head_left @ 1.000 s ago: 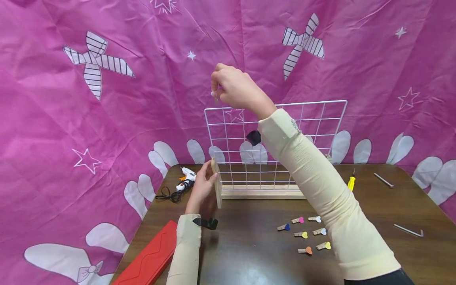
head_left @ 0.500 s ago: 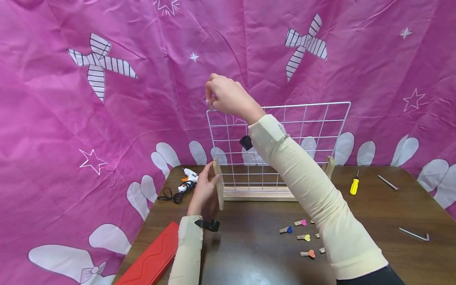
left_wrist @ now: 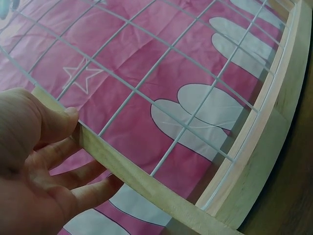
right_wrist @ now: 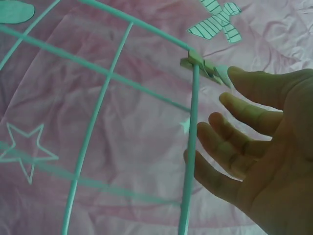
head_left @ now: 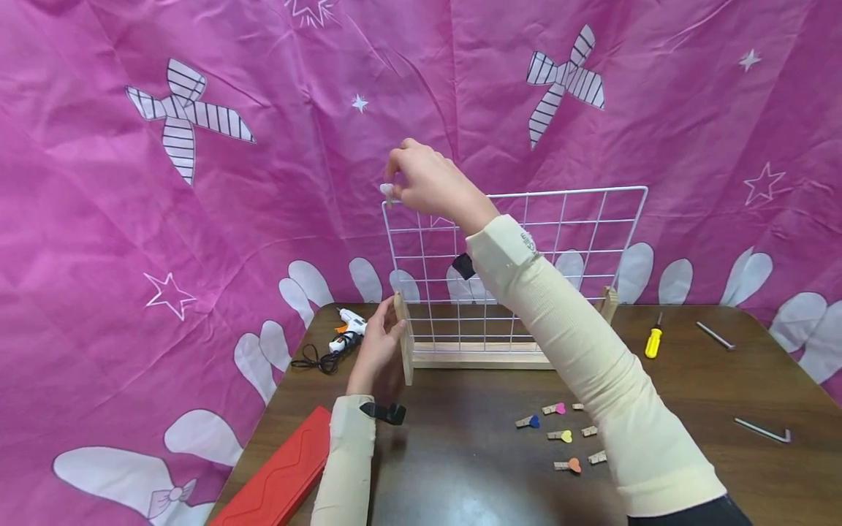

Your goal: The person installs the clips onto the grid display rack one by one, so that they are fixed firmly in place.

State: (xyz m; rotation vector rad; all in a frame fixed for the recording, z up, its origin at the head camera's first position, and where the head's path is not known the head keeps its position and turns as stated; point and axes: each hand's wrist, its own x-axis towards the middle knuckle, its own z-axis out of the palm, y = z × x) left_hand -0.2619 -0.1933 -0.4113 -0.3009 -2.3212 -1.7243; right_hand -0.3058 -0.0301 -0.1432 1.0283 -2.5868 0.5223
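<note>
A mini wooden clothespin [right_wrist: 205,67] with a white heart is clipped on the top left corner of the white wire grid [right_wrist: 108,74]. My right hand [head_left: 437,179] is right beside it. In the right wrist view its thumb [right_wrist: 254,84] lies close by the heart, and the fingers are spread apart, holding nothing. The grid stands upright in a wooden stand [head_left: 483,361]. My left hand [head_left: 375,347] holds the left wooden upright [left_wrist: 132,174] of that stand, thumb on one side and fingers on the other.
Several more heart clothespins lie on the table, among them a blue one [head_left: 528,422] and an orange one [head_left: 567,465]. A glue gun [head_left: 349,329], a red case [head_left: 283,467], a yellow screwdriver [head_left: 653,341] and a hex key [head_left: 763,429] lie around the stand.
My right hand came down with the clothespin to the grid's corner, then drew slightly right, leaving the clothespin clipped there. The left hand stays on the upright.
</note>
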